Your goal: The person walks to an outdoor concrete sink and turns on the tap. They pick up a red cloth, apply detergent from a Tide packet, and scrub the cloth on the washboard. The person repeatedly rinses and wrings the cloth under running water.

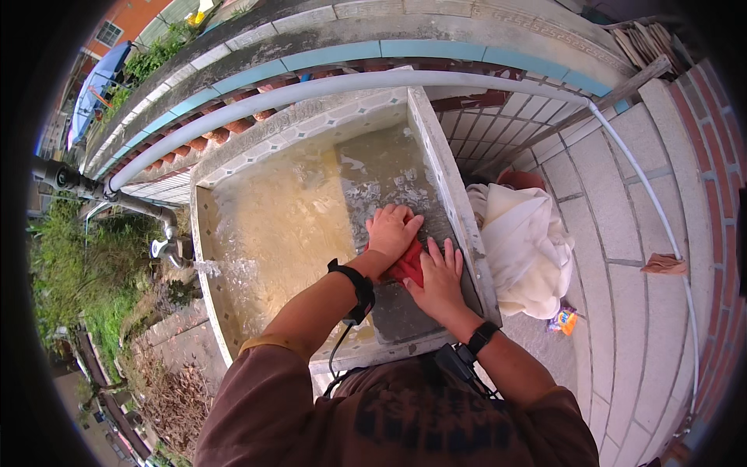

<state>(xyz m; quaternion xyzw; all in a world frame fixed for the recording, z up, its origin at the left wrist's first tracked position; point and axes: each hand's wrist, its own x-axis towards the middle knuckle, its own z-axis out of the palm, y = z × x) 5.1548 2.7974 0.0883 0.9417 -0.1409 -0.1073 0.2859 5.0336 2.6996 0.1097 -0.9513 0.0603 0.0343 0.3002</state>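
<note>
A wet red cloth (409, 264) lies bunched on the dark stone washboard slab (402, 312) on the right side of a tiled wash basin (443, 175). My left hand (392, 232) is on the cloth's upper left part, its fingers curled over it. Just to the right, my right hand (439, 281) lies flatter, fingers spread, its thumb side against the cloth's edge. Cloudy water (292, 222) fills the basin's left part and washes over the slab's far end. Both wrists wear black bands.
Water runs from a metal tap (169, 251) at the basin's left edge. White cloth (519, 251) is heaped right of the basin, near a small orange packet (564, 321). A grey pipe (327, 89) arches across behind the basin, before a tiled balustrade.
</note>
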